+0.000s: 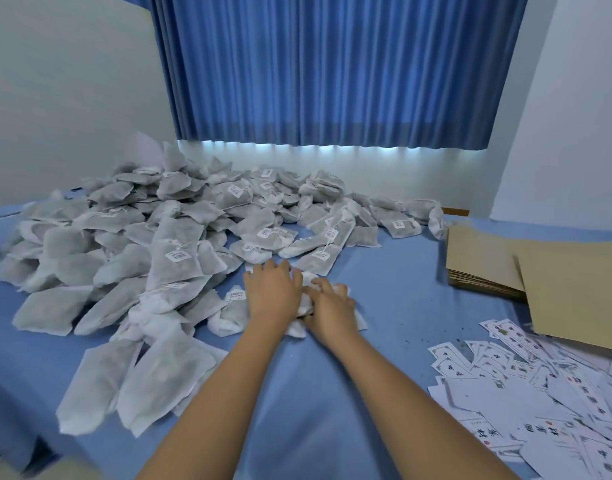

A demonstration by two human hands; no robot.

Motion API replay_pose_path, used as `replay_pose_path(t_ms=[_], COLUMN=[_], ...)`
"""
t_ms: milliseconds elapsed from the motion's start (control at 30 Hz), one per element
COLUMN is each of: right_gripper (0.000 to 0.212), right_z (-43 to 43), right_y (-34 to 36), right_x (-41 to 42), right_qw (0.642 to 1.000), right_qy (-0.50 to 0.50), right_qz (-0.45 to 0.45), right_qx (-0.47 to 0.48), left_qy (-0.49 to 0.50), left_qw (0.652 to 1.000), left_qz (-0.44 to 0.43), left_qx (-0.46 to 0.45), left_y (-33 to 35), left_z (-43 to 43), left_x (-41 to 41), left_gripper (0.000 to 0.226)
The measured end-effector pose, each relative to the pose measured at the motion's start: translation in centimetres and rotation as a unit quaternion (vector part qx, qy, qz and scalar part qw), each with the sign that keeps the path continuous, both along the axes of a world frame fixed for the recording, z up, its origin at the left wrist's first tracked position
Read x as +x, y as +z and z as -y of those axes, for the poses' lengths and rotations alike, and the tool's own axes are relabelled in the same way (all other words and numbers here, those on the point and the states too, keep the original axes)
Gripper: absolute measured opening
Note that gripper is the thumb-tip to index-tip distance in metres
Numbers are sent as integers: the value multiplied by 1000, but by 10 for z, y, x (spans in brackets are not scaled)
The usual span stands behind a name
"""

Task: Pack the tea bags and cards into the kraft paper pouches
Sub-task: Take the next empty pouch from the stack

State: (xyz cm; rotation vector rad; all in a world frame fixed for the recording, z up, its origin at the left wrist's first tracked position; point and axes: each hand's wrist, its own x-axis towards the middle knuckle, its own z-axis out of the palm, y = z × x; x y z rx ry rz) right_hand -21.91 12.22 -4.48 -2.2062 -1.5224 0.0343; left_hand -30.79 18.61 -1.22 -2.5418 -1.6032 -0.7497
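A large heap of grey-white tea bags (180,244) with small white labels covers the left and back of the blue table (401,299). Both my hands are at the heap's near edge. My left hand (271,292) lies palm down on a small bunch of tea bags (295,329), fingers stretched forward. My right hand (328,303) sits right beside it, its fingers curled into the white fabric of the same bunch. Flat kraft paper pouches (477,261) are stacked at the right. Printed white cards (539,393) lie scattered at the lower right.
A loose kraft sheet or pouch (574,299) overlaps the stack and the cards. A blue curtain (332,71) hangs behind the table, with white walls on both sides. Small dark crumbs dot the cloth near the cards. Bare blue cloth lies between my forearms and the cards.
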Motion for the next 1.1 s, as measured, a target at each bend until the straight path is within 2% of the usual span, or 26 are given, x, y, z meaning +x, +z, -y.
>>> replay_pose_path(t_ms=[67,167,300,400,500,600,667,700,767,867,933,967,1033,1100], right_gripper=[47,45,42,46,60,70,62,60,70,85,90,92,92,84], right_z=[-3,-12,-23,-35,-53,-73,-91,-100,-115,-140,-158,-169,-192,-206], right_y=[-2,-4,-11,-9,0,21,37,42,44,41,42,41,30,16], right_x=[10,17,23,37,53,88,134,162,220,303,349,365,381,369], right_qw=[1000,999,998,997,999,980,968,966,957,930,921,922,940,959], right_qy=[-16,-35,-56,-72,-30,24,-50,-117,-234,-327,-352,-339,-241,-167], right_qz=[5,7,13,10,-24,-188,-208,-190,-148,-148,-159,-183,-239,-227], right_qx=[4,1,18,16,-14,57,131,131,87,81,58,46,34,-3], left_qy=[-8,-70,-96,-78,-49,-13,42,80,146,187,183,184,191,147], left_qw=[998,980,973,973,986,991,988,986,981,973,970,969,970,974], left_qz=[-16,23,85,49,-41,-129,-145,-144,-123,-59,-42,-44,-37,5], left_qx=[-67,-182,-190,-212,-156,-35,-7,-9,-41,-120,-155,-157,-149,-170], left_y=[-5,-22,-31,-30,-27,-11,6,13,21,12,0,-5,-15,-23], left_z=[-3,-9,-21,-34,-55,-94,-133,-155,-196,-253,-281,-293,-308,-314], left_x=[-3,1,16,33,46,50,49,47,40,26,22,23,37,61], left_gripper=[45,46,40,42,49,54,56,57,59,62,64,64,63,59])
